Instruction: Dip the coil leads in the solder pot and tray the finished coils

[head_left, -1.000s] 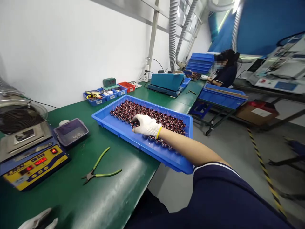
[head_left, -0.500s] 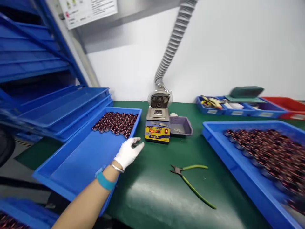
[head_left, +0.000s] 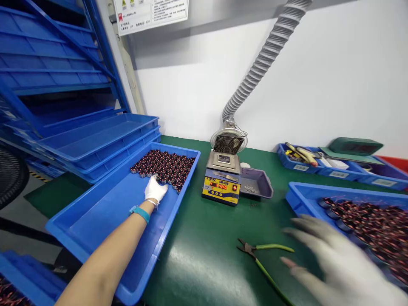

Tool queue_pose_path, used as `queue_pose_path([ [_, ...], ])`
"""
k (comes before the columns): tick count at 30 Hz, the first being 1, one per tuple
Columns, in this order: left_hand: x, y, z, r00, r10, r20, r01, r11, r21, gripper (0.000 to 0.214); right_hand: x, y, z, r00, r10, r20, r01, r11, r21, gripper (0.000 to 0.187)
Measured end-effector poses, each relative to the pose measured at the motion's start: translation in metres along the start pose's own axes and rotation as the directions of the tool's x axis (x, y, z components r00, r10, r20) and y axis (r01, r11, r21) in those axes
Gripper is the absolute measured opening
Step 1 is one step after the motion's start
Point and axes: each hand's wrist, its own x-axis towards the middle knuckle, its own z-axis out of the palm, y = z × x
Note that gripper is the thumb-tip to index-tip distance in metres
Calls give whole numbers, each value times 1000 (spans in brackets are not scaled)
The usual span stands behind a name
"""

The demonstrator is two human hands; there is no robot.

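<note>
My left hand [head_left: 155, 190], in a white glove, reaches into the left blue tray [head_left: 95, 231]. Its fingers are closed on a small round coil part [head_left: 162, 180], at the near edge of a packed group of similar parts [head_left: 168, 163] with dark tops and reddish copper bits. My right hand [head_left: 338, 259], gloved too and blurred by motion, has its fingers spread and nothing visible in them. It hovers beside the right blue tray [head_left: 301, 193], which holds many such coil parts [head_left: 376, 229] with reddish wires. Green-handled cutting pliers [head_left: 251, 248] lie open on the table, left of that hand.
A yellow-fronted solder pot [head_left: 221, 187] with a lit display stands mid-table beneath a grey exhaust hose [head_left: 264, 59]. Beside it is a purple bin [head_left: 259, 182] with small scraps. Blue bins [head_left: 299, 163] with tools line the back right; stacked blue trays [head_left: 105, 136] stand left.
My left hand has moved left from over the table beside the solder pot into the left tray, with a dark part in its fingers. My right hand has come into view. The camera has turned slightly left.
</note>
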Motion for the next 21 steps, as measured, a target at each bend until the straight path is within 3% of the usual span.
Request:
queue_pose_path([
  [1,0,2,3,1000,-5,-2,5,1000,4,60,8,-18,9,988,-144,52,143,989,29,37],
  [3,0,4,4,1000,-17,-3,17,1000,11,60,24,-56,29,954,-286,85,276,954,117,39],
  [6,-1,5,2,1000,-22,13,22,1000,11,54,39,-105,61,948,-292,129,243,922,302,41],
  [10,-2,10,-4,1000,-4,26,5,999,-35,33,37,-143,93,956,-209,207,86,872,482,46],
  [14,-19,32,-21,1000,15,-15,-17,988,-155,32,34,-149,106,972,-53,227,-83,832,549,51],
  [17,-55,58,-32,996,76,-41,-84,963,-255,42,48,-144,109,973,139,182,-220,793,569,57],
  [21,-119,93,-33,961,252,110,-179,879,-443,41,72,-141,114,942,322,96,-303,689,658,65],
])
